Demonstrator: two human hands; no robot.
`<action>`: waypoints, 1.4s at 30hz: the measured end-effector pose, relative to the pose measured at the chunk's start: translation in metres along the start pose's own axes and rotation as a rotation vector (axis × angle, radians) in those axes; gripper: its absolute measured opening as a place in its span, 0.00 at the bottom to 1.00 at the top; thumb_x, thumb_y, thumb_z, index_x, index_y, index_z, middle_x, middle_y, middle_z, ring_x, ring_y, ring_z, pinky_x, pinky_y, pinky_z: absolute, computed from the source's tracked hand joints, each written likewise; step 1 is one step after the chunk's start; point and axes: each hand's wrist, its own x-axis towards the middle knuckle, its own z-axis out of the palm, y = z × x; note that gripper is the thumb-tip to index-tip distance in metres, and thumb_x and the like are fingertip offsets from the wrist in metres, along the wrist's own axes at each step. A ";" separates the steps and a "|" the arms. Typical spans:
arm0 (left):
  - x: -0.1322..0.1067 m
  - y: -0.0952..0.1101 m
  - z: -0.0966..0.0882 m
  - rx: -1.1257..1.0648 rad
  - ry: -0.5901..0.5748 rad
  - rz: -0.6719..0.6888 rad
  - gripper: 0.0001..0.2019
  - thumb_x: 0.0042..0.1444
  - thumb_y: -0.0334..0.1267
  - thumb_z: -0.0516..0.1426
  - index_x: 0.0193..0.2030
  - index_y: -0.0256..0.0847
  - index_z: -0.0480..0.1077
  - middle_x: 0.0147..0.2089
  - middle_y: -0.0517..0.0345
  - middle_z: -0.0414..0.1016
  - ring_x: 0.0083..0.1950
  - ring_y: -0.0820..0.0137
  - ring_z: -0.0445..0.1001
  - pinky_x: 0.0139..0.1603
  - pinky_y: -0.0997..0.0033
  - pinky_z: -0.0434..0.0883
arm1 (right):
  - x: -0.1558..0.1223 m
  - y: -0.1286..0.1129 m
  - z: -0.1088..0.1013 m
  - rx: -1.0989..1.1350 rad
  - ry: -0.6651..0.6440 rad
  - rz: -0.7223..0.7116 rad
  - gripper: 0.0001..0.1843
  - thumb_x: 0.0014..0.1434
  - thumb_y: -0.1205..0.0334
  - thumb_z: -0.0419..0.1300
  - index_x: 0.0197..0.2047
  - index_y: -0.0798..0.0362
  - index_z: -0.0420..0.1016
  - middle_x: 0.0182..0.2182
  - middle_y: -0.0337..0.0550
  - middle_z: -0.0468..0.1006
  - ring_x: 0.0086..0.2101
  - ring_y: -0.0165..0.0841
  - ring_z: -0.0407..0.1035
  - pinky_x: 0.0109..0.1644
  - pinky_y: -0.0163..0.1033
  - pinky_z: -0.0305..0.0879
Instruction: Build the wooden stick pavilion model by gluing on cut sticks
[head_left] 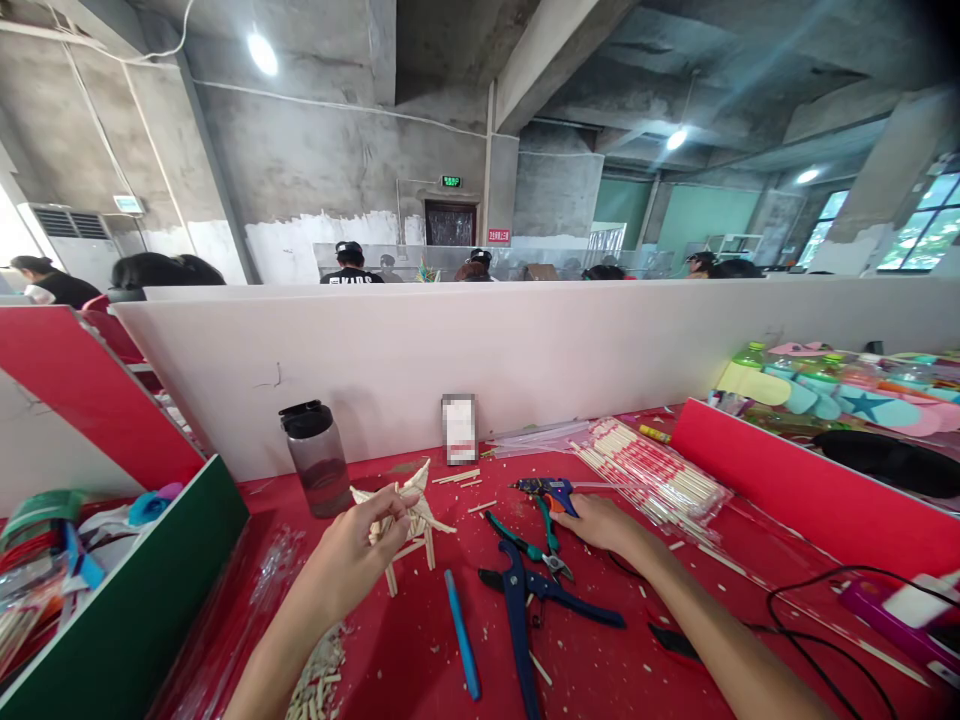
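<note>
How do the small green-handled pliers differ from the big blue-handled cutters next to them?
The green-handled pliers are smaller and slimmer; the blue-handled cutters are much longer and bulkier. The pliers lie nearer the right hand gripping the glue gun, the cutters nearer the camera. Both lie on the red table with handles spread.

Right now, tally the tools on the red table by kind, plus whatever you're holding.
Glue gun: 1
Green-handled pliers: 1
Blue-handled cutters: 1
Blue pen-like tool: 1
Stick model, in left hand: 1
Total: 5
</note>
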 end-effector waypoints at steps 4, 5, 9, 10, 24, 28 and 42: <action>0.000 -0.003 0.001 0.018 0.012 0.004 0.10 0.61 0.45 0.53 0.33 0.45 0.68 0.53 0.53 0.81 0.61 0.55 0.73 0.55 0.63 0.71 | -0.002 -0.007 -0.014 -0.103 -0.064 -0.010 0.18 0.64 0.49 0.58 0.41 0.57 0.78 0.42 0.58 0.82 0.43 0.48 0.77 0.42 0.41 0.65; 0.000 -0.003 0.001 0.029 0.011 0.001 0.10 0.62 0.45 0.52 0.34 0.44 0.69 0.53 0.53 0.80 0.60 0.55 0.74 0.55 0.63 0.71 | -0.002 -0.010 -0.019 -0.124 -0.072 -0.011 0.17 0.63 0.51 0.60 0.41 0.57 0.78 0.41 0.58 0.82 0.43 0.48 0.77 0.42 0.41 0.65; -0.001 -0.002 0.001 0.061 0.021 -0.017 0.10 0.62 0.45 0.52 0.36 0.45 0.71 0.50 0.54 0.81 0.59 0.55 0.74 0.55 0.63 0.71 | 0.011 -0.032 -0.042 -0.192 0.010 -0.025 0.17 0.64 0.55 0.59 0.48 0.59 0.77 0.43 0.62 0.81 0.46 0.52 0.75 0.45 0.45 0.65; -0.002 -0.001 0.001 0.063 0.021 -0.022 0.10 0.62 0.44 0.52 0.36 0.45 0.71 0.50 0.55 0.81 0.59 0.56 0.74 0.56 0.63 0.71 | 0.017 -0.041 -0.047 -0.195 0.055 -0.044 0.19 0.67 0.55 0.54 0.54 0.58 0.74 0.45 0.62 0.80 0.48 0.51 0.74 0.47 0.46 0.64; -0.003 -0.004 0.003 0.037 0.010 -0.085 0.11 0.61 0.46 0.53 0.37 0.46 0.75 0.59 0.53 0.77 0.67 0.52 0.66 0.61 0.57 0.68 | 0.106 -0.122 -0.013 -0.163 0.304 -0.336 0.36 0.71 0.45 0.44 0.74 0.35 0.27 0.56 0.53 0.69 0.52 0.47 0.68 0.50 0.44 0.61; -0.002 0.001 0.004 0.042 0.031 -0.109 0.11 0.60 0.46 0.53 0.34 0.47 0.74 0.58 0.56 0.78 0.67 0.53 0.67 0.61 0.58 0.69 | 0.111 -0.124 -0.012 -0.165 0.279 -0.309 0.36 0.71 0.44 0.43 0.74 0.36 0.29 0.56 0.54 0.69 0.50 0.48 0.69 0.50 0.45 0.61; -0.003 0.000 0.003 0.039 -0.013 -0.110 0.11 0.62 0.47 0.52 0.35 0.47 0.71 0.59 0.56 0.77 0.67 0.52 0.66 0.63 0.55 0.67 | 0.107 -0.117 -0.010 -0.100 0.301 -0.439 0.28 0.72 0.48 0.43 0.73 0.37 0.46 0.55 0.50 0.70 0.52 0.44 0.66 0.52 0.42 0.60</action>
